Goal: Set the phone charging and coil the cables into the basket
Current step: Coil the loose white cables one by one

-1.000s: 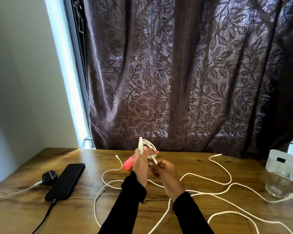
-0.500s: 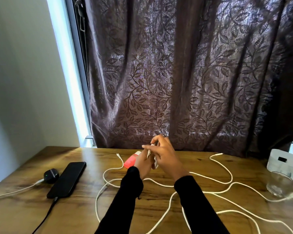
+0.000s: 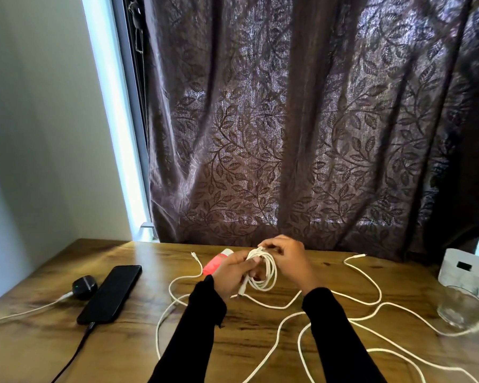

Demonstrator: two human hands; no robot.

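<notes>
Several loops of thin white cable [image 3: 263, 268] are already gathered between your hands, held above the wooden tabletop [image 3: 241, 324]. Your left hand [image 3: 234, 275] pinches the bundle at its side, and your right hand [image 3: 286, 258] curls over the top, gripping the turns. Light, limp and smooth, the cord will likely spring open if you ease off, so hold where the turns cross. More slack cable [image 3: 351, 305] trails across the grain. The glossy black phone [image 3: 111, 293] lies flat at left, a dark lead [image 3: 75, 352] in its near end.

We find the phone [image 3: 109, 293] left on the worktop [image 3: 246, 338] (charger [image 3: 84, 283] beside it), loose cables [image 3: 351, 308] right, basket [image 3: 466, 272] far right.
</notes>
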